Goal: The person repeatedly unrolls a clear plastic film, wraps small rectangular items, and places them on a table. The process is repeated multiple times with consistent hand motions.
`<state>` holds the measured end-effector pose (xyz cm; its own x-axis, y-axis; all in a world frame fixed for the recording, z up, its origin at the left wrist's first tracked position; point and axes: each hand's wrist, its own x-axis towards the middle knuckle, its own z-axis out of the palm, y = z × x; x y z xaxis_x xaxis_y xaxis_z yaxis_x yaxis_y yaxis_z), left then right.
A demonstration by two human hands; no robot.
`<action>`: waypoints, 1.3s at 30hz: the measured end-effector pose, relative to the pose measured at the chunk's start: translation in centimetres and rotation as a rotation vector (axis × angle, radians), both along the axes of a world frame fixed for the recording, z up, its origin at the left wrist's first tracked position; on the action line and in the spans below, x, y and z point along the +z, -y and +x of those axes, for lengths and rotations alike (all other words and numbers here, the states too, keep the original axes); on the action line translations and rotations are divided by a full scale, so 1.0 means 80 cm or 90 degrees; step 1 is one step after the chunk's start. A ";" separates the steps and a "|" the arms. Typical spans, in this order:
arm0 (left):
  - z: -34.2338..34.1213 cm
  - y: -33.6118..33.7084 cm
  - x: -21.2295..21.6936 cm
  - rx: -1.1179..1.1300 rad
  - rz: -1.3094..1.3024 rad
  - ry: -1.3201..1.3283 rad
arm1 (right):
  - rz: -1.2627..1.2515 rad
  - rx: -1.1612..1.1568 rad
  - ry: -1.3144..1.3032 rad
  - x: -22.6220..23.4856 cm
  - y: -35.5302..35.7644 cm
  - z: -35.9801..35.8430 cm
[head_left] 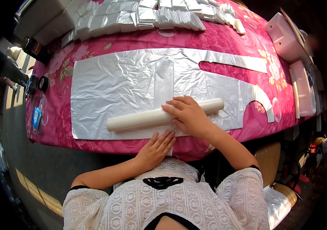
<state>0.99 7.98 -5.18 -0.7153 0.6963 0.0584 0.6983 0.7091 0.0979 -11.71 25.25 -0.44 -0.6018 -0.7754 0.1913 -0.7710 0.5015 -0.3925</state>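
**My white top (pixel 194 197) up close, roll (pixel 134 119) under right hand (pixel 188 115)**

Roll's on the silver film (pixel 110 84), on the pink surface (pixel 58 130). Right hand open over it, fingers across the top; can't tell how hard I'm pressing. Left hand (pixel 156 149) open, fingers flat at the film's near edge. Roll looks skewed to that edge, left end closer. I'd square it, pin the film with my left, press evenly.
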 end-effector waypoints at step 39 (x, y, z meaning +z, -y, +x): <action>0.003 0.001 -0.013 -0.005 -0.002 -0.115 | 0.005 -0.045 -0.058 0.009 0.011 -0.014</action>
